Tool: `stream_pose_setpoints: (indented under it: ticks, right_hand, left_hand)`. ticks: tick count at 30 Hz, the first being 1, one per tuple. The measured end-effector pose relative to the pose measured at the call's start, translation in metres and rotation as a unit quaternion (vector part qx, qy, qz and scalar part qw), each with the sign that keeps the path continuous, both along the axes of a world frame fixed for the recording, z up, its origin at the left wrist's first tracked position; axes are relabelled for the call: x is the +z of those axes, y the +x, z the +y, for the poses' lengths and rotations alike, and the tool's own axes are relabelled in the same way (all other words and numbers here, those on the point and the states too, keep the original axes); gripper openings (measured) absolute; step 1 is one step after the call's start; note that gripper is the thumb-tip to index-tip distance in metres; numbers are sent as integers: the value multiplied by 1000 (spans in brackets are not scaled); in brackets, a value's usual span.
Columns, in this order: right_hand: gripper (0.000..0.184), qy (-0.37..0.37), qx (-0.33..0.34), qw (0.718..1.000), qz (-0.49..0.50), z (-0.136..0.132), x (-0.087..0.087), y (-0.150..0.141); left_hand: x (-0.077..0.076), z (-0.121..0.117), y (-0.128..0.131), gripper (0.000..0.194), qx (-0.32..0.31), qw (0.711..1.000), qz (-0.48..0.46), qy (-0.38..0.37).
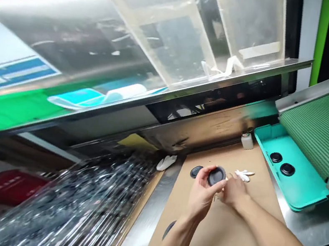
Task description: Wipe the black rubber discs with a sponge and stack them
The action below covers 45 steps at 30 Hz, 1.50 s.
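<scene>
Item: one round black disc [217,176], dark and shallow with a raised rim, held above the brown board surface [219,243] near its far edge. We hold it in our left hand [201,195], fingers curled around its lower edge, so that hand is closed on the part. Our right hand [234,191] sits just beside it with fingers drawn in narrow toward the disc's right side; whether it pinches a small tool or merely touches the rim we cannot tell. Orientation: the disc is tilted up, its broad face turned toward us and slightly upward; being round, it has no long axis to speak of. Step in hand, as we judge it: inspection or fitting of the single part at close range. The next move, we reckon, calls for a steady left grip and fine fingertip work on the rim. Nearby stock: a second black disc [196,171] lying flat just left of the hands; two more discs [281,163] on a teal tray [299,189]; a small white bottle [247,140]; white cloth scraps [243,174].
</scene>
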State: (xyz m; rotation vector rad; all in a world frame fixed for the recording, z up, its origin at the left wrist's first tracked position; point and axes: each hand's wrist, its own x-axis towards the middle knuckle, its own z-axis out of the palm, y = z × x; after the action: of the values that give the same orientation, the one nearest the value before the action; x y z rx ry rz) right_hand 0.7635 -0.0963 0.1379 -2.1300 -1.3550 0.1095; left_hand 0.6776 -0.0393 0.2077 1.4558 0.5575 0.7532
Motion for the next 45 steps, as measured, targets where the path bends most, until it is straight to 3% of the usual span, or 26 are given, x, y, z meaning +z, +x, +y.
stream_pose_setpoints:
  ticks: [3,7,10,13,17,19,22,26,28,32,35,39,43,45]
  right_hand:
    - [26,-16,-2,998,-57,3,-6,5]
    - [33,91,-66,992,-50,9,-8,17]
    - [38,213,-75,974,-24,10,-5,25]
    - [38,245,1,969,-22,8,1,25]
    - [39,217,27,975,-46,7,6,15]
    - [39,183,4,981,-62,8,6,7]
    - [40,133,-27,987,-86,10,4,-7]
    - [40,91,16,985,-146,13,4,-16]
    - [40,69,21,983,-170,14,4,-13]
    - [40,45,-40,984,-170,14,2,-6]
    - [40,32,13,982,-185,12,1,-4]
    - [42,17,-55,983,-173,13,2,0]
    - [43,10,-8,981,-194,11,3,-1]
    - [42,7,-31,982,-188,10,2,-2]
  left_hand:
    - [-42,34,-25,56,38,998,23,-46]
    - [-62,57,-5,51,64,993,-32,-93]
    - [-65,60,9,56,77,986,-54,-140]
    - [-65,54,7,48,59,979,-81,-176]
    - [-62,46,1,25,-34,953,-145,-263]
    - [-63,42,3,37,-64,928,-151,-333]
    - [-66,40,9,59,-60,897,-141,-416]
    - [-68,43,15,55,-44,868,-136,-476]
    - [-68,45,17,51,-55,858,-153,-486]
    - [-70,45,18,43,-33,863,-164,-476]
    - [-72,44,18,45,-55,859,-150,-486]
    - [-73,43,17,39,-51,872,-147,-465]
    - [-74,44,17,40,-59,869,-137,-471]
    - [-73,45,18,40,-58,872,-130,-469]
